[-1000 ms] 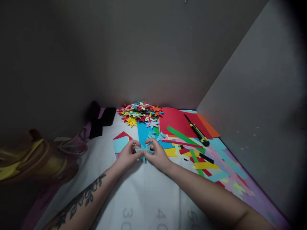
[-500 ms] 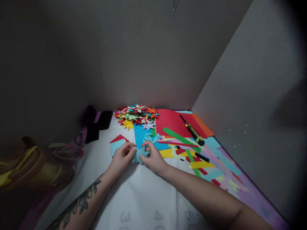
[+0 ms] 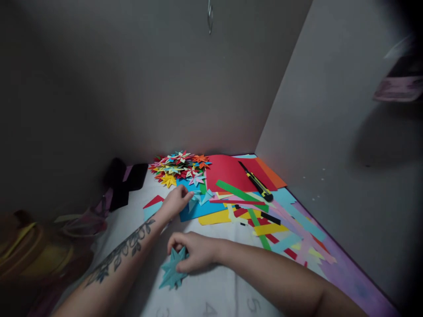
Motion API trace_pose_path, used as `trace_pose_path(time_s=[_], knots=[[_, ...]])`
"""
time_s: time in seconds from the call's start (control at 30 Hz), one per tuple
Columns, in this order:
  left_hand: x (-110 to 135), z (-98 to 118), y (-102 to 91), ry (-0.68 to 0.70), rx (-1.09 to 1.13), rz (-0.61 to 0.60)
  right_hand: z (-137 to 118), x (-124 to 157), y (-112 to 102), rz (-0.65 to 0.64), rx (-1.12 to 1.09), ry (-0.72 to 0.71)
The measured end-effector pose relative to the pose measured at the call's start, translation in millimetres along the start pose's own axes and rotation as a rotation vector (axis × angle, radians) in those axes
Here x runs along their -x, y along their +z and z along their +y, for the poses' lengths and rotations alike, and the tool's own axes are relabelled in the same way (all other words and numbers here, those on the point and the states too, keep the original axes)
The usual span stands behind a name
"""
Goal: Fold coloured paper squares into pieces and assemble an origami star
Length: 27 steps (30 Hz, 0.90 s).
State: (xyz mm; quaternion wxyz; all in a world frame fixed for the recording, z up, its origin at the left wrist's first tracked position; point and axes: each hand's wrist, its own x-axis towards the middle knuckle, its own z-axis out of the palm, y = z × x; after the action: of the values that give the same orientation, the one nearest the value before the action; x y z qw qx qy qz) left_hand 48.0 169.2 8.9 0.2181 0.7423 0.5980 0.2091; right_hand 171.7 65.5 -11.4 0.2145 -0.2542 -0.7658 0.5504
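Observation:
A light blue folded paper star (image 3: 172, 270) is pinched in my right hand (image 3: 196, 253), low over the white cloth near me. Thumb on top, the fingers curl behind its points. Farther off, my left hand (image 3: 178, 200) has its fingertips closed at the edge of some light blue folded paper pieces (image 3: 201, 198), which lie on a blue sheet (image 3: 198, 212). My fingers partly cover the nearest piece. Behind that hand rises a heap of many-coloured paper stars (image 3: 180, 167).
A yellow and black utility knife (image 3: 259, 185) lies on red paper (image 3: 224, 171) at the back right. Coloured paper strips (image 3: 271, 229) spread over the right side. Red and light blue squares (image 3: 153, 202) are at left. Walls (image 3: 185, 88) close off the back and right.
Both hands were together on the light blue star. My left hand has let go and moved forward to the folded pieces; my right hand has brought the star down toward me.

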Motion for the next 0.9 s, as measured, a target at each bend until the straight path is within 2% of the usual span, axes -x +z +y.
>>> trace_pose_path(time_s=[0.13, 0.3, 0.47, 0.57, 0.63, 0.73, 0.83, 0.9], knots=[[-10, 6, 11.3, -0.111, -0.075, -0.1, -2, -1, -3, -0.035, -0.039, 0.0], [-8, 0, 13.1, -0.152, -0.004, -0.098, -4, 1, -4, -0.021, -0.03, -0.013], [2, -15, -4.9, -0.202, 0.148, -0.18, 3, -1, -7, -0.012, -0.061, 0.01], [18, -25, -18.6, -0.211, 0.387, -0.195, 9, -2, -14, 0.009, -0.166, 0.065], [32, -29, -24.7, -0.232, 0.568, -0.134, 12, -4, -21, 0.109, -0.258, 0.079], [52, -30, -28.8, -0.305, 0.774, 0.007, 14, -9, -28, 0.347, -0.389, 0.055], [64, -31, -29.3, -0.33, 0.899, 0.03, 17, -14, -30, 0.605, -0.471, 0.054], [67, -33, -28.2, -0.294, 0.925, 0.054, 20, -17, -29, 0.745, -0.458, 0.073]])
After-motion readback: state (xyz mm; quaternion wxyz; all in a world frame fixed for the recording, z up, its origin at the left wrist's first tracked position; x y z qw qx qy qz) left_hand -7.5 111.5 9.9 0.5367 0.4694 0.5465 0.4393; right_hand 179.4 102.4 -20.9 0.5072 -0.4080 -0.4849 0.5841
